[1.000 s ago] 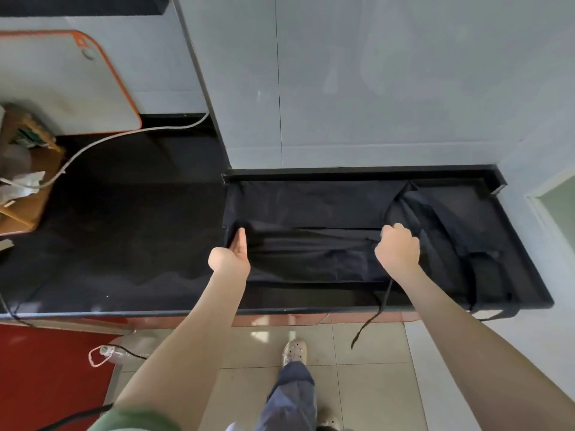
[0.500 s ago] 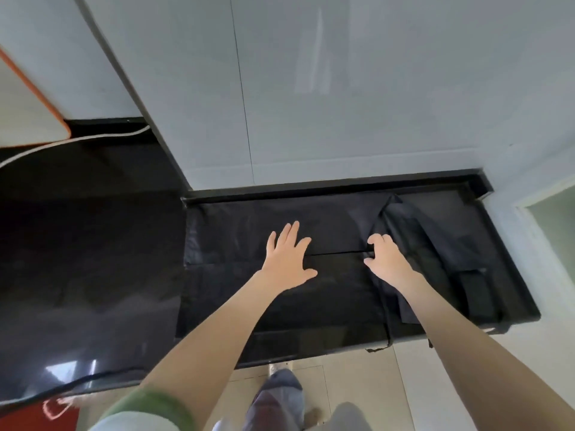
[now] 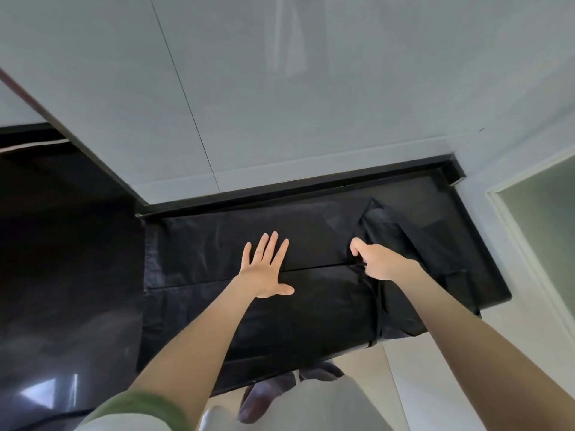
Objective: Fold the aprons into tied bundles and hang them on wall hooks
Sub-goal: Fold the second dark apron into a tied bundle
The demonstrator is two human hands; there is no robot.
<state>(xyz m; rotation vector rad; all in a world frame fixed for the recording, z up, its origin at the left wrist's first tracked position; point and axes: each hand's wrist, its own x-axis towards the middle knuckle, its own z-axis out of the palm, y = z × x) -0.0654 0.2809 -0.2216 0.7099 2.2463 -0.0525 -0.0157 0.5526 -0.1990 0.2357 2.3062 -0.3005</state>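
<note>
Left hand now lies flat on the folded apron; right hand grips its strap.

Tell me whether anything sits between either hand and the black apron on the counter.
Nothing visible does. The left hand presses flat on the folded black fabric apron, fingers spread. The right hand grips the apron at its thin black strap.

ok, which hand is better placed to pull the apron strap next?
Right. The right hand has its fingers curled round the strap at the fold edge. The left hand lies flat with its fingers spread, pinning the apron.
</note>
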